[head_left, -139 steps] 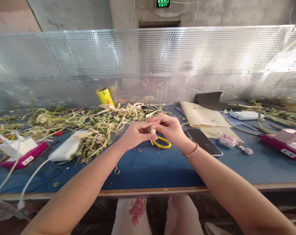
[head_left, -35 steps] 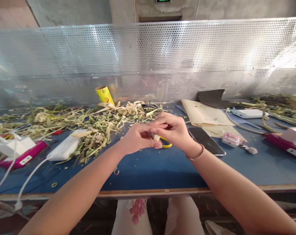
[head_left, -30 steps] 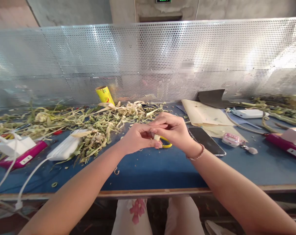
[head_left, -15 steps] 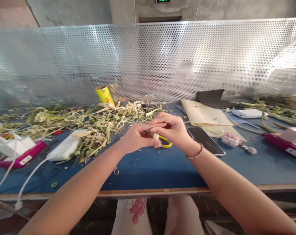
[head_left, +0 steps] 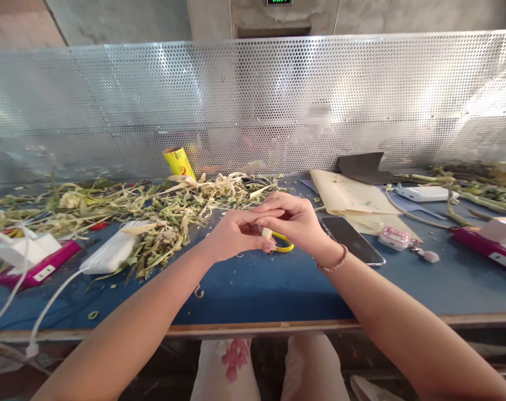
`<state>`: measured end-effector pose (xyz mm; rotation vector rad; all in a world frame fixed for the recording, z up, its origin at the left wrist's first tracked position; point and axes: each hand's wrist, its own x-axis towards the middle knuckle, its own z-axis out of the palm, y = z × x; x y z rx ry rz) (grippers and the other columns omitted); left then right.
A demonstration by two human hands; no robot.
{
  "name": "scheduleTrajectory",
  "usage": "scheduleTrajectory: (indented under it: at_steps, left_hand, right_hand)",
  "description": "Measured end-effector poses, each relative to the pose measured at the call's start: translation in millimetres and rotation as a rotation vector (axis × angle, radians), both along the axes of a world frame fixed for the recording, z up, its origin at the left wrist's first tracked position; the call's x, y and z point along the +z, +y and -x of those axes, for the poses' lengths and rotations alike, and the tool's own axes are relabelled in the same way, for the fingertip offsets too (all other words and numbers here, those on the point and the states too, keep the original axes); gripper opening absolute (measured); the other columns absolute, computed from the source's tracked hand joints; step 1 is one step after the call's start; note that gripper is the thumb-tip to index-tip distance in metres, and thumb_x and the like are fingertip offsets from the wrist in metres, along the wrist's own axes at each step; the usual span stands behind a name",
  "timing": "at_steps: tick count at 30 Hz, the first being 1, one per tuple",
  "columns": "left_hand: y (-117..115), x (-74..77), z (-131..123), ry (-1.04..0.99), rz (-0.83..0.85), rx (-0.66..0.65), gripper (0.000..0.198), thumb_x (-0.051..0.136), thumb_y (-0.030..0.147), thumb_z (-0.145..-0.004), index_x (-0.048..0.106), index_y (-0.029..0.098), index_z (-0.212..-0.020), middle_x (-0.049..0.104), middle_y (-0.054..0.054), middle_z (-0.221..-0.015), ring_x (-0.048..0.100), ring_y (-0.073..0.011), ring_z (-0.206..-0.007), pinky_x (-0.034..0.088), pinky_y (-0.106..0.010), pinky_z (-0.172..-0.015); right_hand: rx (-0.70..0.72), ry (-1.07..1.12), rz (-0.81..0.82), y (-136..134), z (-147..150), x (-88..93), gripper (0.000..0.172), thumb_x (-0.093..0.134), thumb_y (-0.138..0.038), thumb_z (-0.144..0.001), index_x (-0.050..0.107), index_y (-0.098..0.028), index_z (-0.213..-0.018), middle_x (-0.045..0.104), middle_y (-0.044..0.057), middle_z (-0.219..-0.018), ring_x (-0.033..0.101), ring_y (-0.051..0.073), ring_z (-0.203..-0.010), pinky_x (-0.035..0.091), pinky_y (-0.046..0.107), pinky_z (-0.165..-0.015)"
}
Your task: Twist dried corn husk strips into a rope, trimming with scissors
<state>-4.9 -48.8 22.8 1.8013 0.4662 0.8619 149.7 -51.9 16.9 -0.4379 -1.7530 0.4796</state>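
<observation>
In the middle of the head view my two hands meet just above the blue table. My left hand is closed, its thumb against a small cream-coloured block-like piece. My right hand bends over from the other side, its thumb at the top of the same piece and its fingers over my left fingertips. What the piece is, I cannot make out; part of it is hidden between the fingers. A yellow loop shows behind my hands, partly covered by them.
Dried leaves and stalks spread across the left and back. A yellow tube stands by the perforated metal screen. To the right lie a phone, brown paper and a pink earphone case. Magenta power strips with cables sit at both sides.
</observation>
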Motion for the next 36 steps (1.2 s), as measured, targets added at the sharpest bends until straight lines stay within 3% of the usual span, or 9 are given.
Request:
scheduleTrajectory:
  at_steps: [11, 36]
  left_hand:
    - [0.3, 0.3, 0.6, 0.005, -0.021, -0.019, 0.017, 0.075, 0.022, -0.057, 0.068, 0.014, -0.07, 0.063, 0.001, -0.059, 0.058, -0.0083, -0.058, 0.05, -0.021, -0.058]
    - [-0.9, 1.0, 0.4, 0.018, -0.028, -0.017, 0.016, 0.075, 0.024, -0.057, 0.069, 0.015, -0.069, 0.064, 0.0, -0.059, 0.059, -0.0084, -0.057, 0.051, -0.021, -0.057]
  right_hand:
    - [-0.009, 0.012, -0.048, -0.2, -0.3, 0.6, 0.008, 0.069, -0.024, -0.069, 0.069, -0.023, -0.077, 0.064, -0.001, -0.069, 0.058, 0.01, -0.066, 0.049, 0.026, -0.061]
    - [-0.045, -0.023, -0.062, -2.0, -1.6, 1.5, 0.007, 0.069, -0.026, -0.069, 0.069, -0.023, -0.076, 0.064, 0.0, -0.069, 0.058, 0.011, -0.067, 0.049, 0.026, -0.061]
